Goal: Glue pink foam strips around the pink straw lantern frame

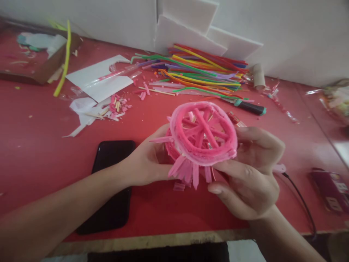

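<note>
Between my two hands, above the red table, is a round pink craft wheel (206, 133) made of fuzzy pipe cleaners, with crossing spokes inside its ring. Flat pink strips (185, 168) stick out from its lower and left sides. My left hand (147, 160) grips it from the left; its fingertips are hidden behind the wheel. My right hand (251, 174) holds the right side, fingers curled behind the rim and thumb below it. Close to my left wrist lies a black phone (113, 203), partly covered by the forearm.
Colourful pipe cleaners (201, 72) lie in a heap at the back, near white foam boards (188, 34). A black-handled cutter (250, 107) rests before them. Pink scraps (120, 105) and white paper (100, 82) are at left. A brown tray (40, 71) stands far left; a dark cable (302, 198) runs at right.
</note>
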Available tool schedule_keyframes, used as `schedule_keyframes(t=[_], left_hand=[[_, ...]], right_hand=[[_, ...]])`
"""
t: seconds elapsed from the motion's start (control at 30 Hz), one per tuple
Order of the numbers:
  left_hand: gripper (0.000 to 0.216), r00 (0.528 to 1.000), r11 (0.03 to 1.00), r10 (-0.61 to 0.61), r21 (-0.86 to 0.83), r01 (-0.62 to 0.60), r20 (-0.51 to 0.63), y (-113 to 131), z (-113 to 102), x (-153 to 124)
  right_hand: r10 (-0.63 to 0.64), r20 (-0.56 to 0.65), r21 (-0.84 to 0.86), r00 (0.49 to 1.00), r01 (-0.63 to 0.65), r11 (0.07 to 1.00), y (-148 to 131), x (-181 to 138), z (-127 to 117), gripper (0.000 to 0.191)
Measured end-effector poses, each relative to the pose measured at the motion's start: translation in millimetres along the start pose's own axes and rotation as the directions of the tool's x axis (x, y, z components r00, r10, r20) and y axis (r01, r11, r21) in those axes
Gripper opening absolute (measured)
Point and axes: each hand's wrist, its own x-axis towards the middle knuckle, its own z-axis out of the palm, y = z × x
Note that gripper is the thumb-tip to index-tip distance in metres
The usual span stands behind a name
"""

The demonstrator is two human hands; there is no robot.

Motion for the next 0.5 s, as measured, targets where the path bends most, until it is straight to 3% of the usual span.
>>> schedule_keyframes(t=[0.13, 0.4, 0.5], left_hand=[[0.059, 0.998, 0.995, 0.060, 0.082, -0.060, 0.010, 3.2, -1.1, 2.7], [0.067, 0.998, 0.996, -0.035, 0.083, 0.031, 0.048, 7.5, -1.3, 3.4], [0.064, 1.000, 0.996, -0.005, 0.089, 0.003, 0.023, 7.2, -0.2, 3.2]], right_hand=[[-0.006, 0.002, 0.020, 1.000, 0.006, 1.000, 0.5, 0.5, -0.2, 0.018], [-0.013, -0.016, -0.013, 1.000, 0.013, 1.000, 0.7, -1.0, 0.7, 0.020], [0.000, -0.005, -0.035, 1.000, 0.000, 0.999, -0.5, -1.8, 0.5, 0.020]])
